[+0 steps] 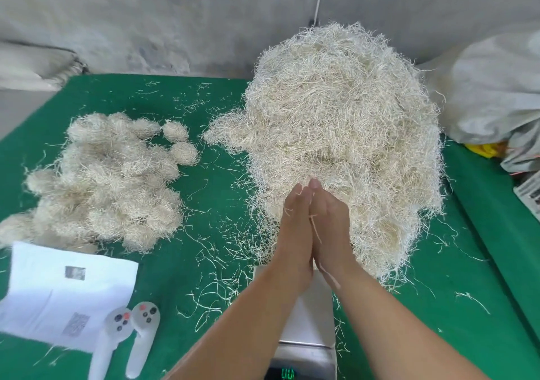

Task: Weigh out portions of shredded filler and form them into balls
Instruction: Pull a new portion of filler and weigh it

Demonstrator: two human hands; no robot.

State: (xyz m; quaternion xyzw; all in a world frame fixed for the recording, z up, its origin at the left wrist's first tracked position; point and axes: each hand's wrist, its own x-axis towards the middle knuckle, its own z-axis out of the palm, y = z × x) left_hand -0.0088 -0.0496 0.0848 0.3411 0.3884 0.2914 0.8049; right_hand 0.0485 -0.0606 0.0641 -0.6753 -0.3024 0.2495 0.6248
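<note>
Green felt covers the surface (210, 181), which is littered with loose strands. The left hand (295, 233) and right hand (330, 227) are pressed together palm to palm with fingers straight, a few strands caught between them, above the steel scale (306, 321) at the near edge. A large heap of shredded filler (344, 134) is piled just beyond the hands. Finished filler balls (105, 181) are clustered at the left. Two white controllers (125, 341) and a paper sheet (67, 289) lie near left.

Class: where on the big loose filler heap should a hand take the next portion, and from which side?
Pinch a tuft from the heap's near edge, just past the hands, coming from above: its strands lie loose and thin there.
</note>
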